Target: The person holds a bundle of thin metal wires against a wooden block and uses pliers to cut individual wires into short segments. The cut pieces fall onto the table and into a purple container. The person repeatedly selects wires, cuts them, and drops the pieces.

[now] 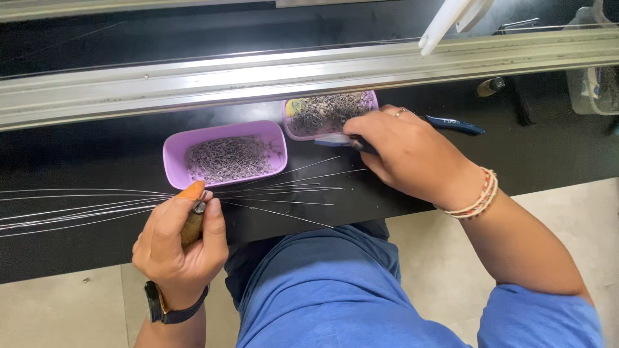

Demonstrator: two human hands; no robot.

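My left hand (179,248) is closed around a bundle of thin metal wires (77,209) that fan out across the black work surface (129,161), with an orange finger cover on the thumb (191,190). My right hand (403,154) holds blue-handled pliers (451,124) and rests at the edge of the farther purple tray (290,125) of small metal pieces. A nearer purple tray (174,151), also filled with small metal pieces, sits just beyond my left hand.
A long aluminium rail (309,71) runs across the back of the surface. A clear plastic container (590,84) stands at the far right, a small dark bottle (490,86) beside it. My blue-clad lap (335,290) is below, over a pale tiled floor.
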